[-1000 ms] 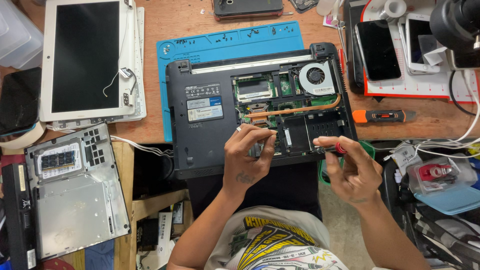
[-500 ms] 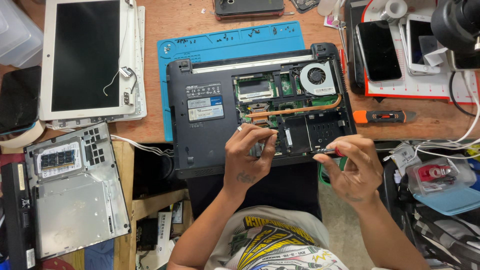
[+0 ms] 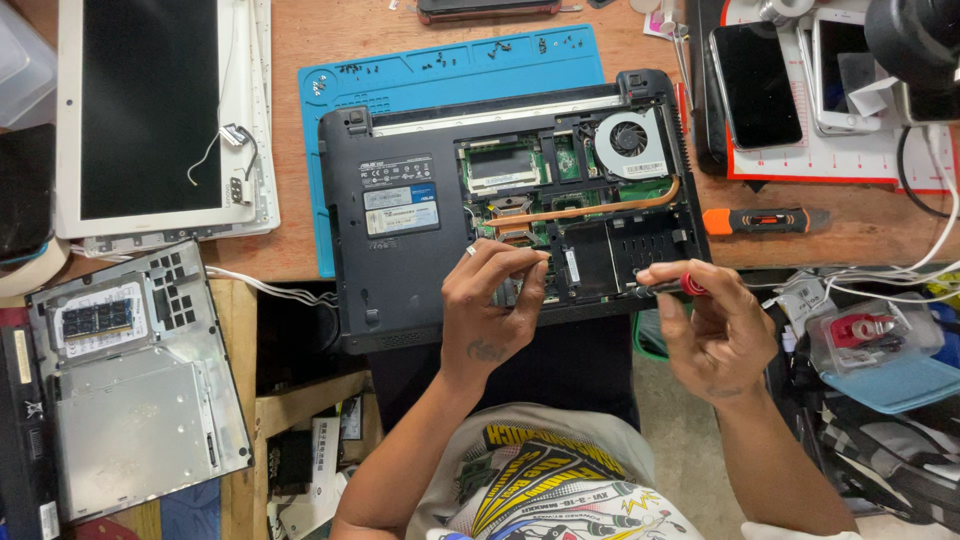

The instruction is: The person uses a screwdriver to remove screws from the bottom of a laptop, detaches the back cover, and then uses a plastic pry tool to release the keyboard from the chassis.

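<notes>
Opened laptop (image 3: 430, 220) under left hand (image 3: 490, 310); right hand (image 3: 715, 325) pinches screwdriver (image 3: 672, 287).

Bare forearms; ring on left hand (image 3: 492, 305); small wrist tattoo; white shirt, yellow-black graphic print.

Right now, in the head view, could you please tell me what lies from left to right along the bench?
White screen panel → blue repair mat → opened black laptop → orange-handled tool → two phones.
</notes>
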